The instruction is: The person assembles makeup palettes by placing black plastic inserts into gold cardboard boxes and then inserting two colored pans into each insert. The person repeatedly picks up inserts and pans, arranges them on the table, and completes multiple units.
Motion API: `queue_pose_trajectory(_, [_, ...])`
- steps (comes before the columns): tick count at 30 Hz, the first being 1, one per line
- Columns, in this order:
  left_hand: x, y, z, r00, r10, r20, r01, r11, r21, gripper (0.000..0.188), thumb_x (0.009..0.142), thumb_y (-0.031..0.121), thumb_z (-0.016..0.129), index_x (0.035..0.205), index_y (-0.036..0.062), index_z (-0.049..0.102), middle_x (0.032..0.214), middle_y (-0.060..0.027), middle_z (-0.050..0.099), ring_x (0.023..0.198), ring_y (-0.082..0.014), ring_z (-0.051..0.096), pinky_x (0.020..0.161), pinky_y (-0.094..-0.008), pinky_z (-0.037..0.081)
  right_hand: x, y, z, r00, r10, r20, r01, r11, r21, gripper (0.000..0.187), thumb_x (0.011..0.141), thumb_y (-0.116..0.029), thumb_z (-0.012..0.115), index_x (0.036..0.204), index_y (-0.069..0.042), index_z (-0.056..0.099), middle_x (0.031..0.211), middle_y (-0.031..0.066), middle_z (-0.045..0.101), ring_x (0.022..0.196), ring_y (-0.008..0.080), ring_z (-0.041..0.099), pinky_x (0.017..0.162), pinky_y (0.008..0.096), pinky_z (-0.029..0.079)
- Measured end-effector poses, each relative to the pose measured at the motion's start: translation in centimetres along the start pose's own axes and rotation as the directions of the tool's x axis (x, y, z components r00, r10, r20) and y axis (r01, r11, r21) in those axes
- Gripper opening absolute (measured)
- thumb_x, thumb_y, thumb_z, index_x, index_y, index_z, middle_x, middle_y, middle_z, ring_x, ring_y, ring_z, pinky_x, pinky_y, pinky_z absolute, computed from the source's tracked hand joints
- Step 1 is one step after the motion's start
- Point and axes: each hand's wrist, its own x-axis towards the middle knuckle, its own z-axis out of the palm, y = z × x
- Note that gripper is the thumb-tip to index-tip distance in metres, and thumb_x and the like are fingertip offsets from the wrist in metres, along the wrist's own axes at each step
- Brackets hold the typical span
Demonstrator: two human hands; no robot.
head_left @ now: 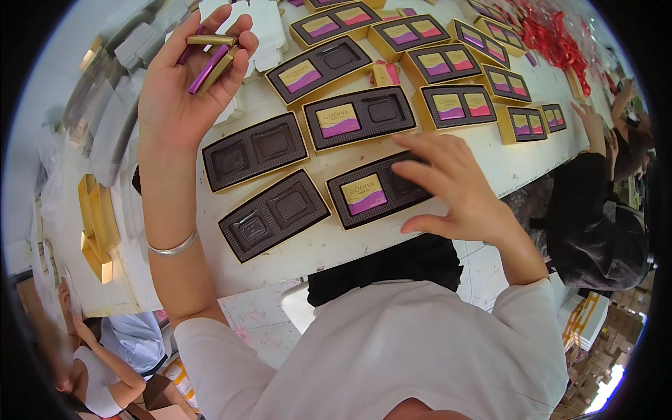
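And here are the small packs [208,70], gold and purple, several of them fanned out in the left hand [183,105], raised over the far left of the scene, palm up with fingers curled round them. The right hand [458,183] is well apart from it, bare, fingers spread and thumb out, over the right part of the nearest right-hand box [392,203]; whether a fingertip touches it, I cannot tell. In that box's left recess sits a gold-and-purple pack [364,194].

Just left of it, a tilted near-left box [264,213] shows two dark recesses, and so does the box behind [248,150]. To the right of that one, a middle box [364,115] has one pack in its left recess; a farther box [329,63] matches it. On to the far right: a cluster of filled boxes [462,105], purple beside pink! Red ribbon [560,45] heaps beyond. Gold cartons [103,217] stand on the left of the white table [269,276], with one co-worker [595,217] at the right and another [105,378] near left.
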Motion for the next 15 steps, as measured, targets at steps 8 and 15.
queue_pose_trajectory(8, [-0.4, -0.8, 1.1, 0.994, 0.052, -0.092, -0.047, 0.997, 0.054, 0.03, 0.094, 0.02, 0.049, 0.114, -0.003, 0.051, 0.114, -0.0186, 0.051, 0.099, -0.0253, 0.053, 0.07, -0.0297, 0.056, -0.9, 3.3, -0.1, 0.997, -0.055, 0.053, 0.061, 0.989, -0.132, 0.045, 0.063, -0.026, 0.075, 0.099, -0.004, 0.06, 0.115, 0.018, 0.053, 0.104, 0.0366, 0.05, 0.091, 0.0461, 0.039])
queue_pose_trajectory(15, [-0.2, -3.5, 3.7, 0.992, -0.103, -0.075, 0.126, 0.896, 0.427, 0.039, 0.096, 0.041, 0.039, 0.095, 0.0044, 0.052, 0.074, -0.0086, 0.055, 0.058, -0.0156, 0.056, 0.032, -0.0204, 0.046, 3.2, 1.1, -3.3, 0.968, -0.17, -0.186, 0.147, 0.981, -0.13, 0.041, 0.073, -0.02, 0.072, 0.108, -0.002, 0.061, 0.12, 0.0139, 0.055, 0.106, 0.0309, 0.054, 0.088, 0.0395, 0.043])
